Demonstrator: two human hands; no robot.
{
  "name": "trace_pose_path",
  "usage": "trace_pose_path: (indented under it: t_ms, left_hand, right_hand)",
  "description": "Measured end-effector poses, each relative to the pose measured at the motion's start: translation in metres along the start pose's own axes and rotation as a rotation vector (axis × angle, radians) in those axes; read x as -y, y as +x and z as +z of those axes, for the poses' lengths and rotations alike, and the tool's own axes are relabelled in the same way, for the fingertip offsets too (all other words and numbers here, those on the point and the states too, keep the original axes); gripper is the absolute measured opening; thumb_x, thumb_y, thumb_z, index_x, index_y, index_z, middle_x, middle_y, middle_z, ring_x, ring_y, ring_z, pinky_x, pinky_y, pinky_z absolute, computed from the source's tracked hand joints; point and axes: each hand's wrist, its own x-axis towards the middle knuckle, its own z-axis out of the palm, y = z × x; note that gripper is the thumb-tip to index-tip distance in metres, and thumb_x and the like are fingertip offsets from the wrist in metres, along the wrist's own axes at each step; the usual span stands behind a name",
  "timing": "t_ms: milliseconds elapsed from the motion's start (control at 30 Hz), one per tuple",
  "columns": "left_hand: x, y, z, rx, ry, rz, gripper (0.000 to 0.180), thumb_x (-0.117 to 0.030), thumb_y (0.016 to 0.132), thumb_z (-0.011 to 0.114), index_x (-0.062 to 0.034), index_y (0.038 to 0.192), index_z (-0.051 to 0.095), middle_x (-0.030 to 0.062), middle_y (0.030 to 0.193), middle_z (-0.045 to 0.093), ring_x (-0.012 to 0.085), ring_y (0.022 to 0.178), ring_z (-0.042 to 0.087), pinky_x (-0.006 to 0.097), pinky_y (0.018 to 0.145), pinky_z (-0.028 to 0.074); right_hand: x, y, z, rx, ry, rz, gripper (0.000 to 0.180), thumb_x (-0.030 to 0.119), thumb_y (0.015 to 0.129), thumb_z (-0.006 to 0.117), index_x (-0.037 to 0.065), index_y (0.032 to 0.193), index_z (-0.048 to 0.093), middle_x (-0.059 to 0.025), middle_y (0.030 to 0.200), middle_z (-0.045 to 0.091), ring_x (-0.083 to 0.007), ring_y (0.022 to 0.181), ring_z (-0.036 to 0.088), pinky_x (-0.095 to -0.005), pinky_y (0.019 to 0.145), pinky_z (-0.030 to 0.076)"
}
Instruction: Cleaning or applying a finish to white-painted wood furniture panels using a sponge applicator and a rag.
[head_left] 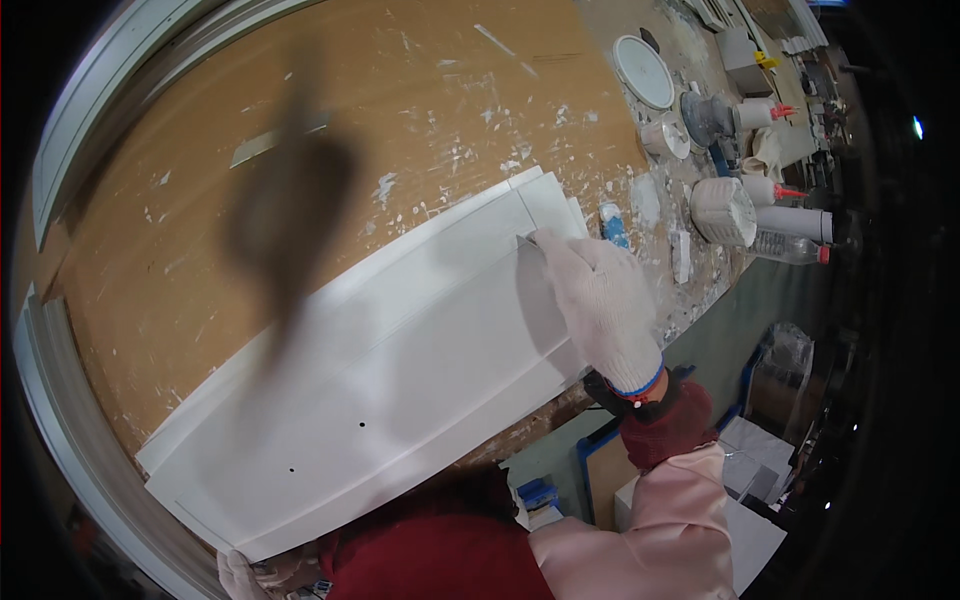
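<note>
A long white panel (pixel 430 350) lies slantwise on the workbench over other white sheets, with two small dark holes toward its left end. My right hand (pixel 600 310), in a white knitted glove, is closed at the panel's right end. From its fingertips juts a small grey pointed blade (pixel 526 241), touching or just above the panel; the rest of this tool is hidden in the hand. At the panel's near left corner, my gloved left hand (pixel 240 577) is closed on the edge, partly cut off by the picture's rim.
The brown board (pixel 420 90) on the bench is specked with white. Along the right stand a white tub (pixel 723 212), a round white lid (pixel 644 72), red-tipped bottles (pixel 762 190) and a clear bottle (pixel 790 247). Pale frame profiles (pixel 75 430) curve along the left. A dark blur covers the upper left.
</note>
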Motion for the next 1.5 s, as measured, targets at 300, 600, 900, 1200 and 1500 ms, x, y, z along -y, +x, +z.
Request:
trace_pose_path:
  t_ms: [300,600,900,1200,1500]
  left_hand:
    - [0.004,0.009,-0.002,-0.018,0.009,-0.082,0.043,-0.028,0.097,0.050,0.0077,0.120,0.055,0.0181,0.115,0.060,0.0266,0.102,0.054,0.037,0.090,0.042]
    - [0.006,0.011,-0.006,-0.027,0.013,-0.062,0.045,-0.030,0.096,0.053,0.0069,0.122,0.055,0.0167,0.115,0.061,0.0243,0.101,0.054,0.036,0.090,0.042]
    - [0.013,0.012,-0.007,-0.013,-0.019,-0.032,0.042,-0.027,0.096,0.054,0.0080,0.120,0.056,0.0170,0.114,0.061,0.0248,0.101,0.054,0.035,0.092,0.041]
    - [0.062,0.031,-0.025,0.053,-0.045,0.100,0.047,-0.036,0.098,0.050,0.0044,0.123,0.051,0.0104,0.107,0.061,0.0156,0.094,0.055,0.029,0.082,0.045]
    - [0.073,0.037,-0.029,0.083,-0.068,0.071,0.050,-0.037,0.098,0.050,0.0040,0.126,0.051,0.0106,0.109,0.061,0.0173,0.095,0.054,0.030,0.082,0.045]
  right_hand:
    - [-0.014,0.005,0.004,-0.027,0.151,-0.139,0.042,0.005,0.075,0.058,0.008,0.117,0.059,-0.0078,0.072,0.058,-0.0300,0.069,0.059,-0.0423,0.057,0.045]
    - [-0.006,0.003,-0.002,-0.028,0.026,-0.161,0.047,-0.004,0.070,0.059,0.007,0.115,0.064,-0.0092,0.085,0.064,-0.0279,0.078,0.060,-0.0366,0.067,0.048]
    - [-0.004,-0.001,0.003,-0.093,0.068,-0.127,0.044,-0.006,0.072,0.060,0.007,0.114,0.065,-0.0097,0.086,0.064,-0.0264,0.078,0.060,-0.0363,0.070,0.048]
    - [-0.008,0.000,0.004,-0.075,0.134,-0.103,0.044,-0.006,0.072,0.061,0.007,0.113,0.066,-0.0095,0.086,0.064,-0.0254,0.075,0.061,-0.0344,0.068,0.049]
    - [-0.006,0.005,0.000,-0.188,0.088,-0.062,0.040,0.000,0.077,0.061,0.011,0.116,0.063,-0.0092,0.081,0.063,-0.0275,0.073,0.060,-0.0356,0.061,0.048]
